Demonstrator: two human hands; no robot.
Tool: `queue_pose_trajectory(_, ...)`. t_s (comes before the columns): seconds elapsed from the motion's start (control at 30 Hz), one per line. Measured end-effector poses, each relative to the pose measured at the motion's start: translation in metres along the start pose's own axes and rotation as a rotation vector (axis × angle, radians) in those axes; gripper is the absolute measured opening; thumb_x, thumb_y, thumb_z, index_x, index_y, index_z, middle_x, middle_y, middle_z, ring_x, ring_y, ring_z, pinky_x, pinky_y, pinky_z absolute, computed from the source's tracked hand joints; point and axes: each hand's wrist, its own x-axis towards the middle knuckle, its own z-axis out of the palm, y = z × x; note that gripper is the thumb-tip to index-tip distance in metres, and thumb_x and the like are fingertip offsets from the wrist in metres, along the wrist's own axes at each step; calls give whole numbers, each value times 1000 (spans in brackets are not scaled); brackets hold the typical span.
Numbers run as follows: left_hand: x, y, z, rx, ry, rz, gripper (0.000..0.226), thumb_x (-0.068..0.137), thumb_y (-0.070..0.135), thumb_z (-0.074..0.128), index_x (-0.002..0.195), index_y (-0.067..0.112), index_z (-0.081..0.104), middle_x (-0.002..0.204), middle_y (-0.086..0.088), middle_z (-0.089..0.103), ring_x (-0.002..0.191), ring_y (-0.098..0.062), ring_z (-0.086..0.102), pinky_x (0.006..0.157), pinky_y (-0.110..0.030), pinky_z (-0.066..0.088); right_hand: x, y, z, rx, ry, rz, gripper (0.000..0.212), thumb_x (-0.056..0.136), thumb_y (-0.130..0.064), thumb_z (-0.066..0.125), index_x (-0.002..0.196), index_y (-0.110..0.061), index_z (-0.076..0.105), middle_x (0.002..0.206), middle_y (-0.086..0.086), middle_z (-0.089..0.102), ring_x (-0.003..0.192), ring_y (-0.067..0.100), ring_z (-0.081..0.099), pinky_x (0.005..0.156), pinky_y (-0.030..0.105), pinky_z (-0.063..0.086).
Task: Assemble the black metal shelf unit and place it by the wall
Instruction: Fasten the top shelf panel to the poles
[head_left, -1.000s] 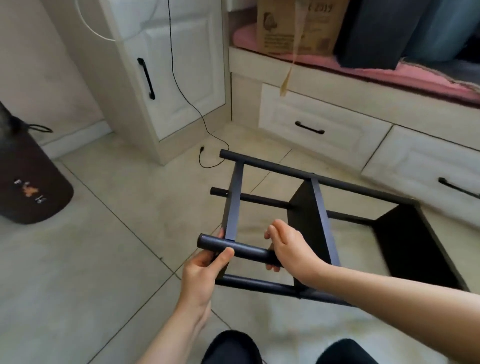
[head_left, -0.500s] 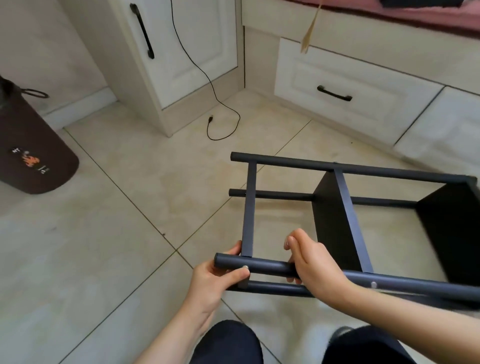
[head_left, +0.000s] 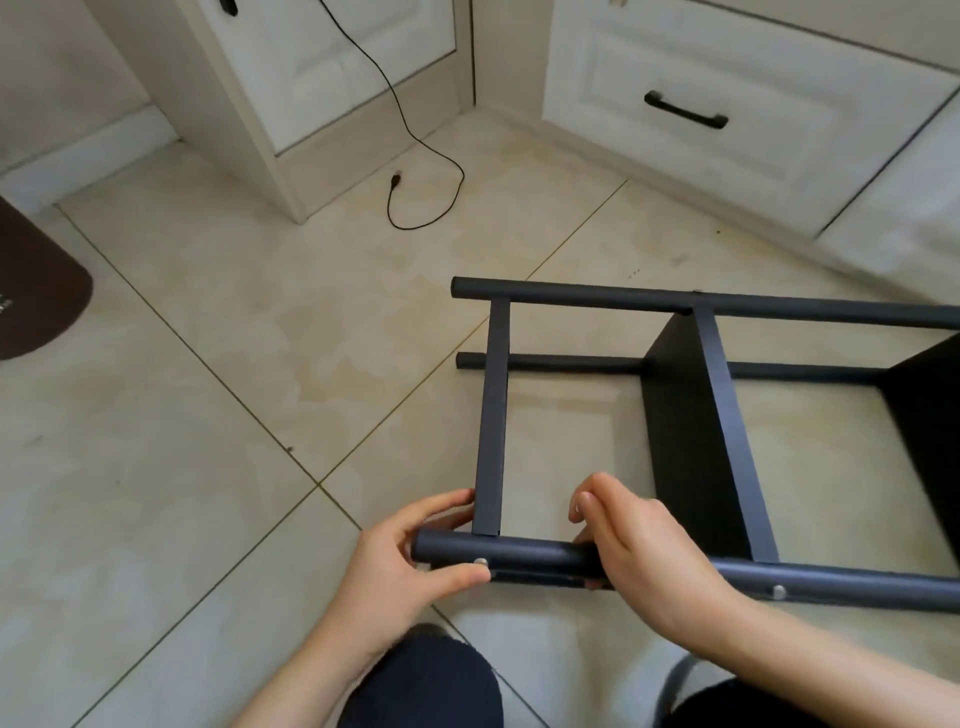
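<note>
The black shelf (head_left: 691, 447) lies on its side on the tiled floor (head_left: 218, 364), in the lower right of the view; its long round bars run from nine o'clock to three o'clock; the near bar (head_left: 524, 555) is closest to the person, at about six o'clock; a flat cross strip (head_left: 492, 415) runs from it up to the far bar (head_left: 675, 301) at twelve o'clock; two dark panels (head_left: 680, 441) stand between the bars further to the right.

The left hand (head_left: 400, 571) holds the left end of the near bar; its fingers (head_left: 441, 506) curl over the top and touch the cross strip, and its thumb (head_left: 462, 576) presses the bar from below, just beside a small silver screw (head_left: 481, 561); the right hand (head_left: 639, 551) grips the same bar a little to the right; its fingers curl round the bar and its thumb (head_left: 584, 501) sticks up above it; a second screw (head_left: 778, 591) shows on the bar at three o'clock from that hand.

Dark knees (head_left: 426, 686) sit at the bottom of the view; a black cable (head_left: 415, 140) loops on the floor at eleven o'clock from the shelf; white cupboards (head_left: 332, 67) and a drawer (head_left: 727, 104) with a black handle (head_left: 684, 110) stand along the top; a brown mat (head_left: 36, 291) lies at the far left, at nine o'clock.
</note>
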Motion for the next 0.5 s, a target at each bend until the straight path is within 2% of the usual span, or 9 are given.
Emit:
queue_pose_trajectory(0.07,2,5,-4,84,-64,2,72,69,-2,88,129,30,63,119,20,71,115,-1,65,86,-12,51,1,1,0,23,0,14,26,104,-41,27,90,-34,48,77,0,70,71,14,68,79,44,55)
queue_pose_trajectory(0.13,6,9,-9,171,-135,26,82,74,7,88,139,41,52,136,24,60,126,2,57,98,-16,48,5,3,0,21,-11,28,26,105,-40,29,89,-33,50,78,-2,70,75,14,67,79,42,56)
queue_pose_trajectory(0.2,10,11,-16,389,-187,125,91,77,23,87,146,57,37,153,33,34,140,7,37,112,-22,36,9,5,1,31,-36,48,26,105,-34,33,90,-32,53,80,-4,70,77,10,66,79,37,57)
queue_pose_trajectory(0.27,15,13,-23,653,-273,257,96,80,38,83,148,65,20,160,36,6,150,7,8,119,-27,20,14,7,1,57,-78,64,25,105,-30,35,91,-30,56,80,-5,72,76,5,66,78,29,57)
queue_pose_trajectory(0.37,24,17,-28,933,-359,440,91,82,57,69,153,60,12,164,27,-11,153,-5,-17,116,-38,10,17,11,2,34,-125,42,24,105,-32,34,92,-30,54,80,-5,72,76,3,66,77,24,55)
queue_pose_trajectory(0.5,40,26,-31,1185,-452,605,89,82,72,57,157,48,16,167,18,-13,153,-18,-22,116,-42,1,18,14,0,8,-138,-8,22,103,-29,42,89,-31,58,79,-9,69,77,1,63,74,21,53)
